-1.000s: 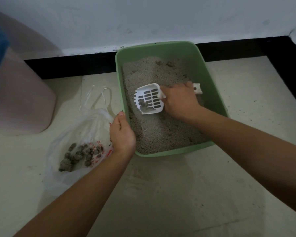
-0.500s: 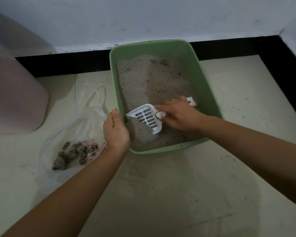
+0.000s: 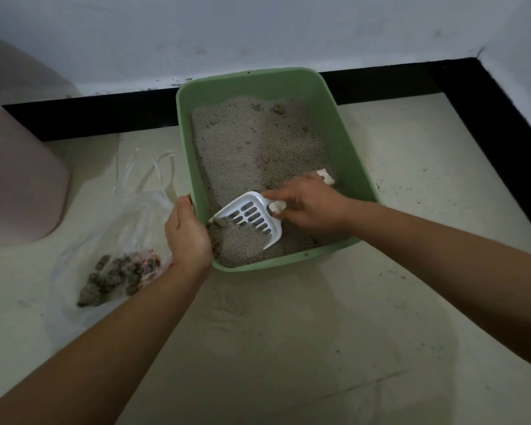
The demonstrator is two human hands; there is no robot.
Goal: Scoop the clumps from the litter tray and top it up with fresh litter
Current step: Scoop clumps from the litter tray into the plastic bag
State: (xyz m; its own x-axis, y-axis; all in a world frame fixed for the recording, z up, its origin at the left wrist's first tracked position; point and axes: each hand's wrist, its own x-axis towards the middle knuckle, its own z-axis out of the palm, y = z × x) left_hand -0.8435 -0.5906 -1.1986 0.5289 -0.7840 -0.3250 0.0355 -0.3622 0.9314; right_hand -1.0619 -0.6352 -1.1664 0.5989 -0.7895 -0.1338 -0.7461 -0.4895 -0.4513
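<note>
A green litter tray (image 3: 354, 154) filled with grey litter (image 3: 252, 148) stands on the floor against the wall. My right hand (image 3: 307, 207) grips the handle of a white slotted scoop (image 3: 252, 214), whose blade is dug into the litter at the tray's near left corner with a dark clump (image 3: 219, 221) at its tip. My left hand (image 3: 187, 231) holds the tray's near left rim. To the left lies a clear plastic bag (image 3: 117, 240) holding several dark clumps (image 3: 117, 271).
A pink rounded container (image 3: 19, 185) stands at the far left. A black skirting strip (image 3: 105, 118) runs along the grey wall and turns down the right side. Pale floor with scattered specks of litter surrounds the tray.
The scoop dropped from above the litter's middle and pushed toward the tray's near left corner, now half buried with litter heaped on it. My left hand stayed on the rim.
</note>
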